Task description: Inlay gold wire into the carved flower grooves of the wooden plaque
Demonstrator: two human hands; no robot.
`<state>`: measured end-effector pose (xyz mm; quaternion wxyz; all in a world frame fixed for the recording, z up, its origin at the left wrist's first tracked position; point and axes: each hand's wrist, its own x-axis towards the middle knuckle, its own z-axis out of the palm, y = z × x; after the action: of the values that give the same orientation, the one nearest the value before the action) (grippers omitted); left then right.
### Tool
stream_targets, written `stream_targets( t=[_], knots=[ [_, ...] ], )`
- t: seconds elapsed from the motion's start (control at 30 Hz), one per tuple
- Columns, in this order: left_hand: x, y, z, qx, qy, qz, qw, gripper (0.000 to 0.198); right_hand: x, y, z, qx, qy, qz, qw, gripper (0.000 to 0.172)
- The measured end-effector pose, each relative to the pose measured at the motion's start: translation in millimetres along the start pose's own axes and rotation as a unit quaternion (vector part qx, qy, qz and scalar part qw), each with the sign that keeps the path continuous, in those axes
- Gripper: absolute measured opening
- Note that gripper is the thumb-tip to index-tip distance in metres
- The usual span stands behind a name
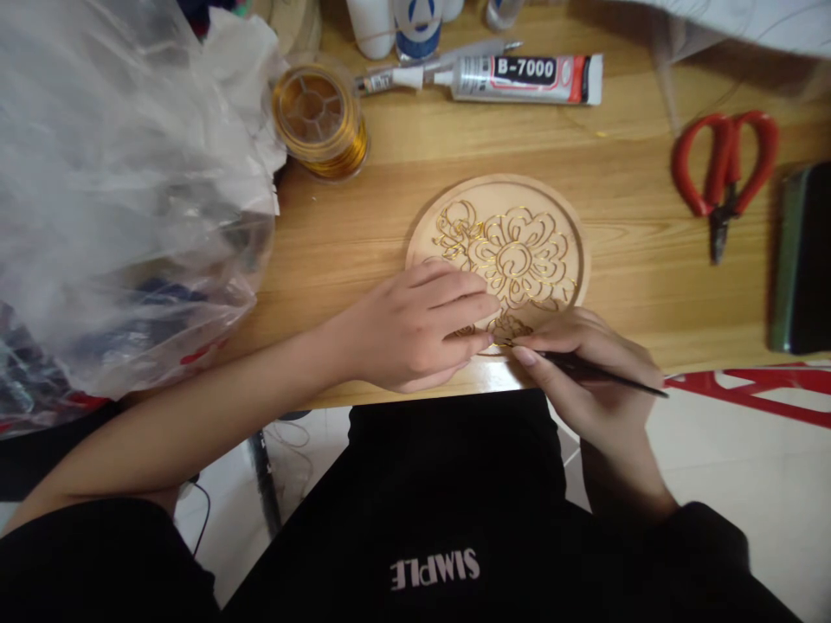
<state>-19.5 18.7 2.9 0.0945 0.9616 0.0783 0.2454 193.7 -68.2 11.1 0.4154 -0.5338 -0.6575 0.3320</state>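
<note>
A round wooden plate (pixel 584 260) with a raised rim lies near the table's front edge. Gold wire outlines a large flower (pixel 514 258) on it, with smaller wire shapes at the left and bottom. My left hand (pixel 421 329) lies across the plate's lower left with fingers stretched out, their tips beside the small wire flower (pixel 507 330) at the bottom. Between the thumb and fingers of my right hand (pixel 590 363) is a slim dark tool (pixel 603 374) that looks like tweezers. Its tip is near that small flower; whether it grips wire I cannot tell.
A spool of gold wire (pixel 351 156) stands at the back left beside a big clear plastic bag (pixel 130 190). Behind the plate lies a B-7000 glue tube (pixel 525 80). Red-handled pliers (pixel 720 173) and a phone-like dark object (pixel 805 260) are at the right.
</note>
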Motion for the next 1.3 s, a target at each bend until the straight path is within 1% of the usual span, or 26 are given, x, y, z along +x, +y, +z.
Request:
stream_targets(
  t=[0.13,0.23,0.37,0.47,0.67,0.83,1.03,1.13,1.3],
  knots=[
    [-0.3,1.1,-0.4,0.003,-0.015,-0.015,1.000,0.016,0.3,0.6,0.1,-0.003,-0.007,-0.014,1.000,0.020],
    [-0.3,1.0,-0.6,0.016,-0.021,-0.014,1.000,0.016,1.0,0.3,0.6,-0.011,-0.010,-0.020,1.000,0.023],
    [-0.1,0.1,0.1,0.024,-0.005,0.001,1.000,0.019,0.9,0.3,1.3,-0.022,-0.008,-0.024,0.999,0.022],
    [0.2,0.5,1.1,0.025,0.001,0.002,1.000,0.016,0.2,0.5,1.4,-0.028,-0.005,-0.030,0.999,0.021],
    [0.8,1.9,2.4,0.017,-0.027,0.002,0.999,0.016,-0.8,0.6,1.4,-0.021,-0.005,-0.036,0.999,0.025],
    [0.2,2.0,1.7,0.007,-0.025,0.004,1.000,0.016,-0.1,0.3,1.3,-0.015,-0.006,-0.030,0.999,0.025],
    [-0.1,2.1,1.2,0.010,-0.043,-0.005,0.999,0.018,0.0,0.1,1.7,-0.040,-0.011,-0.058,0.997,0.023],
    [0.1,2.0,1.4,0.002,-0.039,-0.004,0.999,0.018,-1.3,1.1,2.5,-0.050,-0.009,-0.070,0.996,0.023],
    [-0.6,1.5,1.2,-0.010,-0.035,-0.004,0.999,0.019,-2.8,2.1,5.1,-0.054,0.006,-0.067,0.996,0.023]
  ],
)
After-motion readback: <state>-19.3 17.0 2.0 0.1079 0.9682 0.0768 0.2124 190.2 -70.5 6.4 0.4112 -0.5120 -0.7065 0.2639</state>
